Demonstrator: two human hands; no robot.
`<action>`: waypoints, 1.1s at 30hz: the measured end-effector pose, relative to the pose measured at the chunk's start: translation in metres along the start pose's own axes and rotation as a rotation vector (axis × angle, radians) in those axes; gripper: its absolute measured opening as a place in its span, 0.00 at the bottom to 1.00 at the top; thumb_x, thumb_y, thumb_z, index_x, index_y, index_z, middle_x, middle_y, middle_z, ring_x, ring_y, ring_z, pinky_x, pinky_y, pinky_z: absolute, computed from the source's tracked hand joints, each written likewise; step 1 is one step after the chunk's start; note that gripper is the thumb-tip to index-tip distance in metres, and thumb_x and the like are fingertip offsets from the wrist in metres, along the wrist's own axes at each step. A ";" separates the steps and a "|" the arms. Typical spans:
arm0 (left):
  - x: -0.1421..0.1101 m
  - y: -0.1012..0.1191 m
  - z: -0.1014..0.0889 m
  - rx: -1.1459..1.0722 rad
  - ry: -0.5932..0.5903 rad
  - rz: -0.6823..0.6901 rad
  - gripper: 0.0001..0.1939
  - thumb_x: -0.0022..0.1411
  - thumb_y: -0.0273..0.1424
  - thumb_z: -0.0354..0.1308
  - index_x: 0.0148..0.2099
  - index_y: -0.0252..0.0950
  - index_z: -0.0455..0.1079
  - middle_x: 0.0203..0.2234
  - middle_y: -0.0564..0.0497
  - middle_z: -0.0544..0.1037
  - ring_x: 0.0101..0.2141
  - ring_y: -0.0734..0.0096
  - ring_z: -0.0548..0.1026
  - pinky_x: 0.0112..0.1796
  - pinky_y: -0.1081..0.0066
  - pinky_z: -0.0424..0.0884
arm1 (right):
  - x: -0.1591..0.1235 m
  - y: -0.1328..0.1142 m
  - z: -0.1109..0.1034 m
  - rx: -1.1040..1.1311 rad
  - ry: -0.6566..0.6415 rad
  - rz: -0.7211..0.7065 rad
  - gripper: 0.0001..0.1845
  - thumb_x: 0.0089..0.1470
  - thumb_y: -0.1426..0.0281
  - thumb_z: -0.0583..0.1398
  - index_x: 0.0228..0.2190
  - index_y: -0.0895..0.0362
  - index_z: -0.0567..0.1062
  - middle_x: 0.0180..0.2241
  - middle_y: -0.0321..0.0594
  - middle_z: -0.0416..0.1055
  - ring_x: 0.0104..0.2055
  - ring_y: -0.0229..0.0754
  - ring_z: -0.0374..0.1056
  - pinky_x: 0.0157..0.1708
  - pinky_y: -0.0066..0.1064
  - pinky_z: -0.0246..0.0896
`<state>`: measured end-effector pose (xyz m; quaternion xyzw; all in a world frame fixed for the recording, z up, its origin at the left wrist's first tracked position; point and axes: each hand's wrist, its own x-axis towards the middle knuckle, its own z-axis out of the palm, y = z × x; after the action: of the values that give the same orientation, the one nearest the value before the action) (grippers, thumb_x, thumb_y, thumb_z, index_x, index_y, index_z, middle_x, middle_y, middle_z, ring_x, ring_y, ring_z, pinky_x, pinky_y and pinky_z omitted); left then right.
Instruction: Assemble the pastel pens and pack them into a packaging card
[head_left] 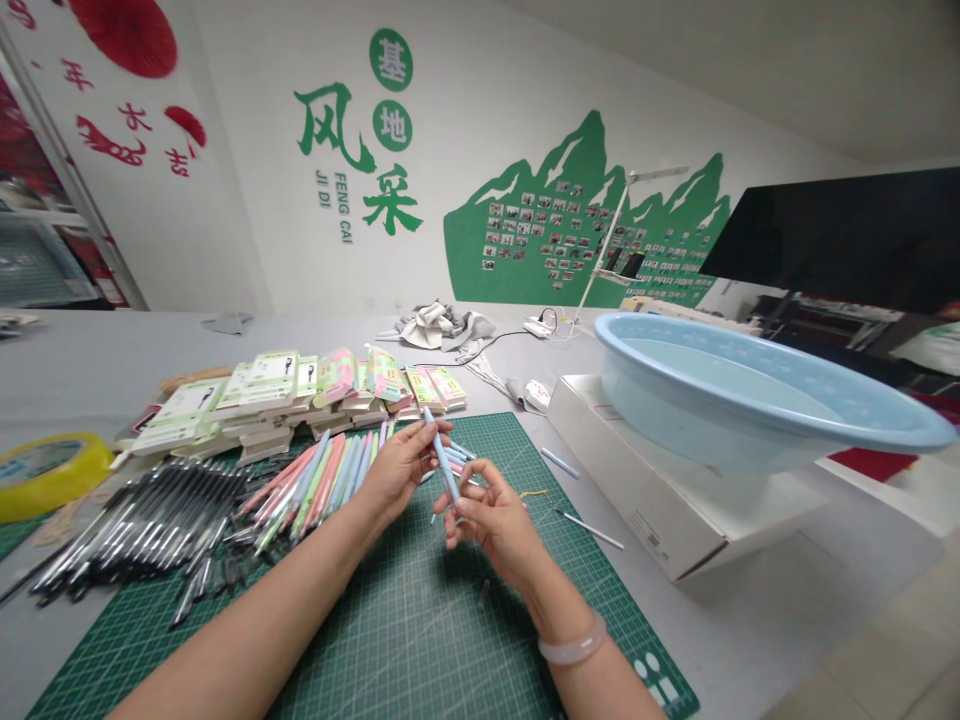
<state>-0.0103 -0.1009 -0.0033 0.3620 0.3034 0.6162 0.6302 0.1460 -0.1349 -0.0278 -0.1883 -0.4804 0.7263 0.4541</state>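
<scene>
- left hand [401, 472] and right hand [491, 525] both narrow, close together over the mat, pinching one pale blue pen [444, 464] between them; upper part at the left fingertips, lower end at the right fingertips
- pen tilted, held up off the mat, seems placed so both hands can work on it at once
- green cutting mat [420, 640] lies under the hands, apparently as the work surface, on a grey bench [112, 370]
- pastel pens [319, 490] in a loose fan at the mat's far edge, just beside the left hand, within easy reach
- black pens [142, 525] in a separate heap further left, probably kept apart by colour
- stacked green and pink paper packets [274, 395] behind the pens, in rough rows
- yellow tape roll [49, 477] at the left edge of the view
- pale blue basin [750, 345] with water, raised on a white carton [637, 470] right of the mat; reason for raising it unclear
- two thin loose pen-like pieces [589, 528] lie right of the hands, yellow thread [532, 492] near them
- hard to see: the pen's middle and tip partly behind fingers, so the exact grip is unclear
- heaps overlap, so pen count can't be told; basin's right rim nearly cut off
</scene>
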 end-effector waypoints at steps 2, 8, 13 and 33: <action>-0.001 0.001 0.001 0.053 -0.012 0.018 0.14 0.52 0.34 0.64 0.39 0.30 0.75 0.26 0.48 0.76 0.25 0.76 0.72 0.25 0.79 0.67 | 0.003 0.005 -0.002 -0.042 0.079 -0.015 0.16 0.50 0.66 0.64 0.38 0.55 0.64 0.27 0.37 0.73 0.19 0.32 0.64 0.18 0.22 0.61; -0.002 -0.001 0.006 0.138 -0.026 0.073 0.11 0.54 0.35 0.62 0.34 0.30 0.74 0.25 0.50 0.73 0.22 0.80 0.69 0.22 0.80 0.63 | 0.007 0.014 -0.006 -0.163 0.143 -0.014 0.14 0.52 0.62 0.61 0.34 0.61 0.72 0.20 0.35 0.69 0.14 0.27 0.54 0.11 0.17 0.46; -0.004 0.002 0.007 0.101 -0.092 0.058 0.10 0.53 0.33 0.64 0.31 0.29 0.73 0.24 0.50 0.73 0.21 0.80 0.66 0.21 0.80 0.61 | 0.004 0.013 -0.004 0.063 0.056 0.111 0.15 0.50 0.61 0.63 0.32 0.62 0.72 0.20 0.34 0.68 0.13 0.25 0.52 0.11 0.17 0.41; -0.003 0.003 0.000 0.253 -0.224 -0.128 0.13 0.56 0.35 0.60 0.40 0.31 0.74 0.21 0.50 0.71 0.20 0.78 0.65 0.20 0.79 0.62 | 0.006 0.019 0.004 0.108 0.094 0.030 0.17 0.53 0.56 0.58 0.30 0.60 0.69 0.16 0.31 0.63 0.13 0.26 0.46 0.14 0.19 0.37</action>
<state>-0.0118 -0.1044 -0.0011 0.4847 0.3289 0.4875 0.6475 0.1309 -0.1343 -0.0419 -0.2045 -0.4159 0.7483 0.4746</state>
